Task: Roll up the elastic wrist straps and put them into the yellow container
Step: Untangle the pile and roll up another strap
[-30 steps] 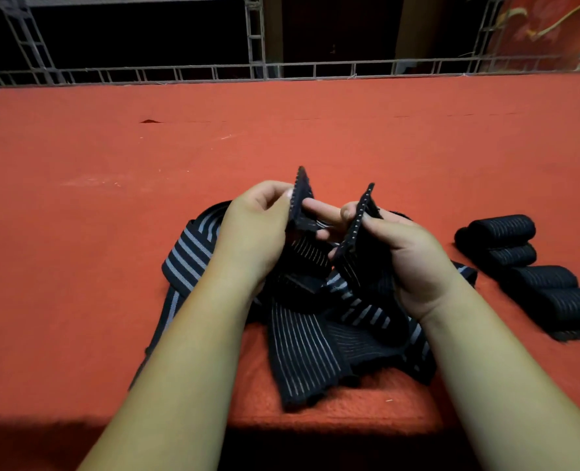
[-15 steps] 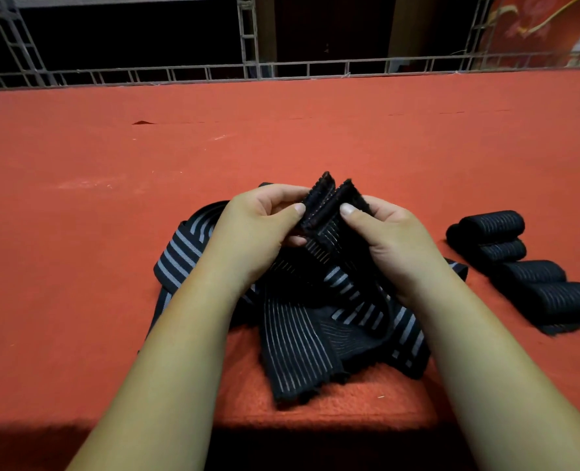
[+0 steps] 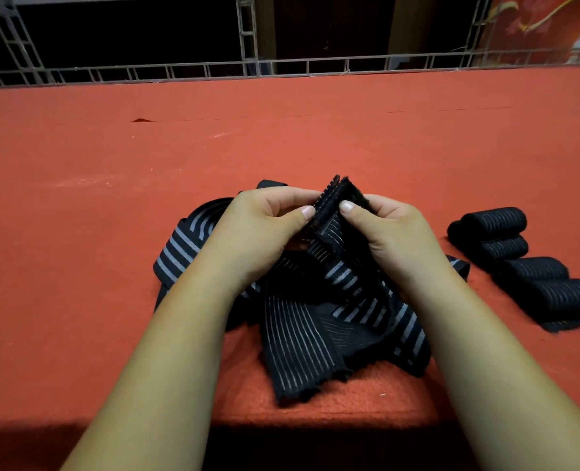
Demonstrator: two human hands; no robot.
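Observation:
A heap of loose black elastic wrist straps [image 3: 302,331] with grey stripes lies on the red table near its front edge. Above the heap, my left hand [image 3: 258,232] and my right hand [image 3: 394,232] pinch the folded end of one strap [image 3: 329,207] between thumbs and fingers, its two layers pressed together and pointing up. Several rolled-up straps [image 3: 526,266] lie in a row to the right on the table. No yellow container is in view.
The red felt table [image 3: 282,137] stretches far back to a grey metal truss rail [image 3: 282,68] along its rear edge. A small tear in the felt [image 3: 142,120] shows at the back left. The table's front edge runs just below the heap.
One second ago the two strap ends stood apart, one in each hand. My hands have brought them together, and both thumbs now press the layers flat against each other.

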